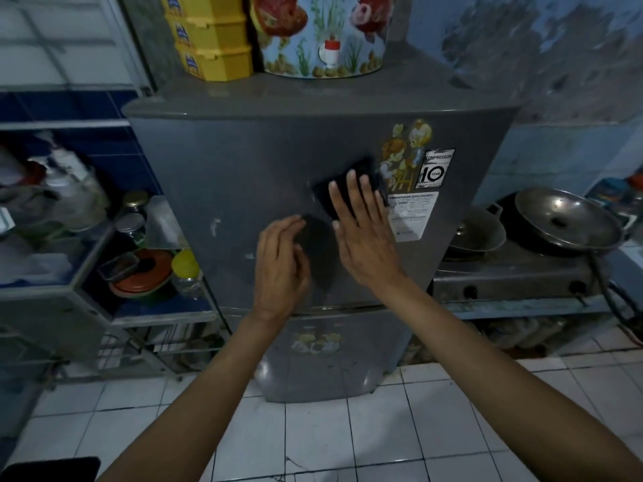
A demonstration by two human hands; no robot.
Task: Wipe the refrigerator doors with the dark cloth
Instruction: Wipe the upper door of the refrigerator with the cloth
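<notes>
Head view: right hand (362,234) presses the cloth (348,189) flat-palmed against the upper door (243,175), fingers spread; left hand (282,266) loosely curled, empty. Cloth looks soft, light; palm pressure suits it.

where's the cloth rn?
Head view: cloth pressed flat under the right hand on the upper fridge door, just left of the stickers.

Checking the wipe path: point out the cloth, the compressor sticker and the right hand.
cloth (348,182): head view, upper part above the fingers.
compressor sticker (434,168): head view, centre.
right hand (362,234): head view, back of hand.
</notes>
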